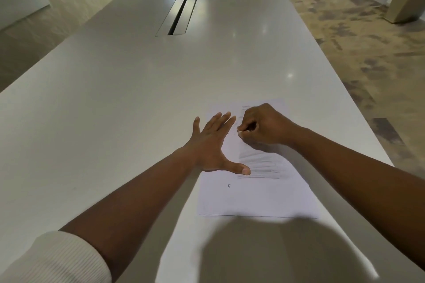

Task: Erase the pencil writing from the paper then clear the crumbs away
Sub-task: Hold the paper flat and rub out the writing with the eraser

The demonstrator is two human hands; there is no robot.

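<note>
1. The paper (253, 197) is a white sheet lying flat near the counter's near right edge.
2. Grey pencil writing (262, 165) smears across its middle and right half in blurred bands.
3. A small white eraser (239, 132), mostly hidden, touches the sheet's upper part.

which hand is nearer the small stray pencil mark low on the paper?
Left. The left hand lies flat on the paper, its thumb just above the stray mark. The right hand works farther up the sheet, pinching a small white eraser.

One paper (257, 193), two hands: left hand (212, 145), right hand (264, 125).
</note>
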